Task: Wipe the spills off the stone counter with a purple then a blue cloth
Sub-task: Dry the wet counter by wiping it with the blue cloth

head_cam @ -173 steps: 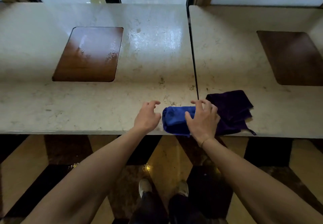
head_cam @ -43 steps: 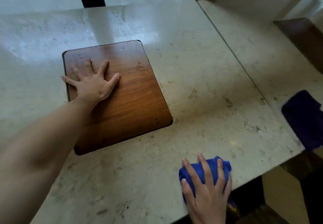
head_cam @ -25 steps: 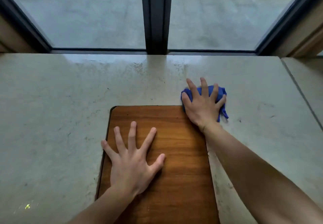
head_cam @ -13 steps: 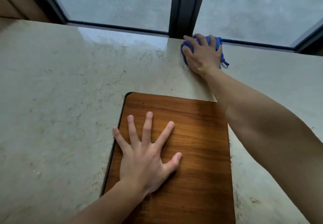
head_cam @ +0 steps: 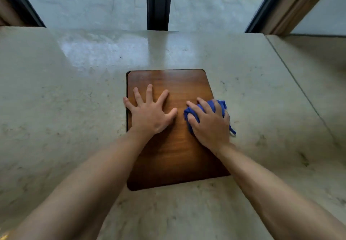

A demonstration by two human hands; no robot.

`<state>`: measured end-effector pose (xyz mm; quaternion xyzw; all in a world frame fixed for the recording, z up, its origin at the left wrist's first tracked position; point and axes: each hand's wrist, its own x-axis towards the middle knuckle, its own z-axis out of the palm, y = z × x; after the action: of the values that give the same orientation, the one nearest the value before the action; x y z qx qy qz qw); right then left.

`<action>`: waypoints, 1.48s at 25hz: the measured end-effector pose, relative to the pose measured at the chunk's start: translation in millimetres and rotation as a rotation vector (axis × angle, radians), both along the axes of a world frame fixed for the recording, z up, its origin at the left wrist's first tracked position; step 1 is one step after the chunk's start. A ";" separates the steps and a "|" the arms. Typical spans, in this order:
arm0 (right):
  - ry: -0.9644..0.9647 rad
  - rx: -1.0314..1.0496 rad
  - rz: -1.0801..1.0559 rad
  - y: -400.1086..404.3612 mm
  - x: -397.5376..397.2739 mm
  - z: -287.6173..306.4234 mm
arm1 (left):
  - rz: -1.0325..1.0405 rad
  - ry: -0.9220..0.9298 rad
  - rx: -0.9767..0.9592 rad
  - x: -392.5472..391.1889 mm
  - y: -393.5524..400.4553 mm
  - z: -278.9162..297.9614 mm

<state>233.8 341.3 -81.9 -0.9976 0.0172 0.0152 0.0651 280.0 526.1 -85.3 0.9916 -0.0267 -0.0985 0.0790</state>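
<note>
The blue cloth is bunched under my right hand, which presses it down on the right edge of the wooden inlay panel set in the beige stone counter. A small loop of the cloth sticks out on the stone at the right. My left hand lies flat with spread fingers on the panel's left part, holding nothing. The purple cloth is out of view.
A window with a dark centre post runs along the counter's far edge. A seam on the right divides this slab from the neighbouring one. Faint dark marks speckle the stone at the right.
My right hand has pulled the blue cloth back from the far edge by the window onto the panel's right edge. My left hand stays flat on the panel.
</note>
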 end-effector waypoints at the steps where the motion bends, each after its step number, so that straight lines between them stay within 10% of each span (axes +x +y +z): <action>1: 0.027 -0.017 -0.023 3.5 -41.6 0.2 | -0.031 -0.022 -0.021 -13.4 12.0 4.0; 14: 0.012 -0.126 -0.252 81.9 -357.3 0.3 | 0.043 -0.182 -0.010 -29.5 203.3 -5.7; 37: -0.070 0.136 -0.210 98.6 333.5 -8.6 | 0.079 -0.133 0.049 22.5 222.4 -18.9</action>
<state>567.4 440.0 -90.5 -0.9835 0.1185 -0.0255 0.1345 302.5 748.5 -104.2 0.9979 0.0097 -0.0300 0.0565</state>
